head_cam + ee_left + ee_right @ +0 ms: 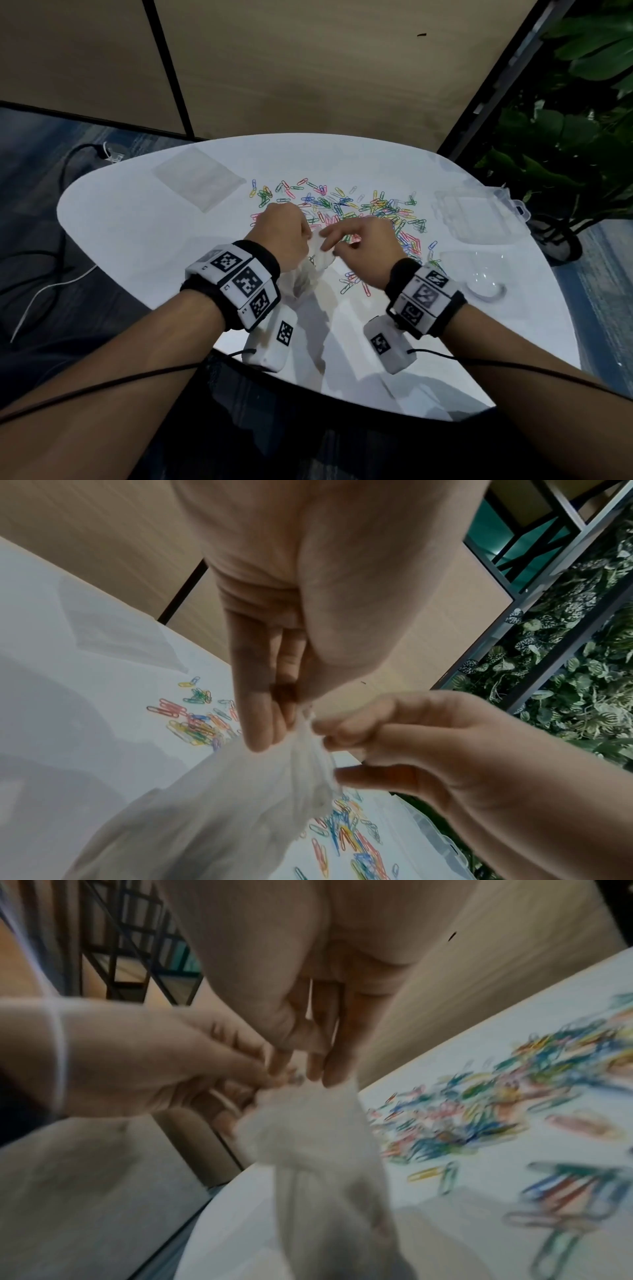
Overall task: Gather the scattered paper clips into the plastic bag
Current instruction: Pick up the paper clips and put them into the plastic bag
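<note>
surface (pixel 137 219): clips could skid off | plastic bag (pixel 219 799) near side of clip pile, mouth bunched: clips may miss | paper clips (pixel 359 209) loose | left hand (pixel 279 236), right hand (pixel 363 240): each grip pinches bag's bunched top; could slip

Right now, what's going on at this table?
A person is working on a thin translucent white plastic bag with both hands. The left hand and right hand each pinch its bunched top edge, holding it above the white rounded table, apparently to open the mouth. The coloured paper clips lie scattered on the table beyond the hands; whether any are in the bag cannot be told. Clear plastic boxes sit to the right.
</note>
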The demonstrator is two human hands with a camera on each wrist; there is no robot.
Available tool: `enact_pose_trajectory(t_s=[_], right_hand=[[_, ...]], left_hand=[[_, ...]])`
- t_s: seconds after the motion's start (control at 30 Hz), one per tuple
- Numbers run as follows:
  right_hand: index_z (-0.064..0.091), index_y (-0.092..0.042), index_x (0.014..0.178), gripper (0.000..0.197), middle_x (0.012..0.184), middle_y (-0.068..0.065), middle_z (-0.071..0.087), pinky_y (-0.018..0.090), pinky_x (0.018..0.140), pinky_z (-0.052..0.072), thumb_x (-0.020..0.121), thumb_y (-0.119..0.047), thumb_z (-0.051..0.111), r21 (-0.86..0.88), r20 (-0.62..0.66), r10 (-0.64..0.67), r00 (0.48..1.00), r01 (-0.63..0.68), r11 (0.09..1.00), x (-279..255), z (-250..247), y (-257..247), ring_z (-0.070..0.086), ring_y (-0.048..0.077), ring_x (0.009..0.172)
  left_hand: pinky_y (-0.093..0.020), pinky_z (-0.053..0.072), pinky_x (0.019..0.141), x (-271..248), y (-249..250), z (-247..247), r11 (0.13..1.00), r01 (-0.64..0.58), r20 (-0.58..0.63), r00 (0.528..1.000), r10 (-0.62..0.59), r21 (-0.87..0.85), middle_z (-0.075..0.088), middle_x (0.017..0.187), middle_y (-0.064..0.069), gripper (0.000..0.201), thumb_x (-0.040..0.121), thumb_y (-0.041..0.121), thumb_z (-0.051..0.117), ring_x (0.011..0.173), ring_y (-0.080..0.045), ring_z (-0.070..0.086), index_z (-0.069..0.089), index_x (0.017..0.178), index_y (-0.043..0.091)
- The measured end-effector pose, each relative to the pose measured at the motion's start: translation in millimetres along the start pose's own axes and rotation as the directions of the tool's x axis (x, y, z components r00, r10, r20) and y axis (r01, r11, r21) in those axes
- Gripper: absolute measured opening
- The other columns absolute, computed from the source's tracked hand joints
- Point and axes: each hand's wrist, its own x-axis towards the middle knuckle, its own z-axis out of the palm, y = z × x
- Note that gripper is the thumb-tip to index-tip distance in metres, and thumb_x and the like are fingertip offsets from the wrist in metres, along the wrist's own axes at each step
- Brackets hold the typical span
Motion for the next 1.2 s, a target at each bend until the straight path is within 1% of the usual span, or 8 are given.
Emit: enact_pose_trajectory(t_s=[0.1,0.2,0.3,0.53,0.73,0.87,1.03,1.2], right_hand=[[0.076,-0.026,0.086,0.038,0.111,-0.006,0.072,0.028,0.091,0.052,0.081,0.002,0.051,-0.213,-0.050,-0.131,0.990,0.118,0.970,-0.3,-22.3,33.3,0.064,0.010,0.109],[0.055,-0.028,0.135,0.038,0.154,-0.001,0.038,0.042,0.116,0.031,0.098,-0.021,0.047,-0.535,0.329,-0.074,0.941,0.250,0.807,-13.4,-16.0,70.0,0.033,0.019,0.143],[0.019,-0.027,0.154,0.057,0.164,0.003,0.001,0.047,0.120,0.019,0.101,-0.035,0.040,-0.637,0.576,0.020,0.817,0.434,0.637,-32.9,13.6,93.9,0.007,0.026,0.150],[-0.003,-0.026,0.154,0.060,0.164,-0.002,-0.008,0.058,0.119,0.006,0.103,-0.039,0.025,-0.821,0.425,0.220,0.878,0.271,0.503,-37.5,6.3,129.9,-0.006,0.031,0.150],[0.009,-0.029,0.153,0.066,0.161,0.009,0.010,0.052,0.110,0.034,0.099,-0.012,0.043,-0.810,0.275,0.323,0.905,0.037,0.586,-33.3,-5.5,161.7,0.024,0.042,0.142],[0.058,-0.010,0.123,0.031,0.119,0.012,0.059,0.035,0.087,0.050,0.093,-0.007,0.055,-0.770,0.220,0.136,0.966,0.087,0.632,-24.4,-1.1,158.4,0.060,0.031,0.105],[0.068,-0.007,0.102,0.018,0.102,0.010,0.065,0.027,0.076,0.044,0.097,-0.011,0.052,-0.759,0.188,0.187,0.964,0.022,0.650,-14.0,-14.7,134.4,0.063,0.025,0.093],[0.076,-0.012,0.101,0.018,0.094,0.005,0.073,0.018,0.078,0.044,0.090,-0.010,0.062,-0.482,-0.076,0.272,0.959,-0.274,0.832,-6.4,-39.8,110.6,0.061,0.015,0.080]], left_hand=[[-0.040,0.061,0.082,1.2,-3.2,-5.2,0.999,0.030,0.006,1.000,-0.030,-0.022,0.074,0.091,-0.016,0.017,0.089,0.001,0.060,0.087,-0.033,0.072,0.074,0.088,0.010],[-0.041,0.061,0.082,-0.8,-1.1,-6.2,0.999,0.043,0.018,0.999,-0.043,-0.012,0.073,0.092,-0.017,0.018,0.089,0.000,0.057,0.089,-0.034,0.072,0.071,0.085,0.011],[-0.039,0.060,0.085,-2.2,2.1,-4.8,0.999,0.034,0.020,0.999,-0.034,0.032,0.073,0.095,-0.015,0.018,0.091,0.002,0.057,0.089,-0.031,0.072,0.073,0.092,0.009],[-0.037,0.060,0.086,0.6,7.2,-3.0,0.995,0.030,0.035,0.999,-0.034,0.092,0.072,0.095,-0.010,0.017,0.092,0.005,0.060,0.089,-0.027,0.072,0.075,0.097,0.011],[-0.038,0.061,0.083,0.8,6.4,-4.4,0.992,0.025,0.048,0.998,-0.031,0.121,0.073,0.093,-0.010,0.017,0.092,0.007,0.060,0.086,-0.028,0.073,0.076,0.093,0.012],[-0.036,0.060,0.085,-2.3,9.6,-1.0,0.989,0.011,0.061,0.998,-0.020,0.145,0.073,0.094,-0.010,0.017,0.092,0.008,0.059,0.087,-0.027,0.072,0.075,0.097,0.012],[-0.035,0.059,0.087,-6.9,11.6,2.2,0.981,-0.025,0.090,0.996,0.007,0.195,0.074,0.097,-0.011,0.020,0.092,0.006,0.058,0.091,-0.028,0.072,0.075,0.101,0.011],[-0.035,0.060,0.085,-5.0,12.4,3.2,0.980,-0.027,0.111,0.994,0.005,0.197,0.074,0.094,-0.010,0.020,0.092,0.008,0.059,0.088,-0.027,0.072,0.075,0.102,0.011]])
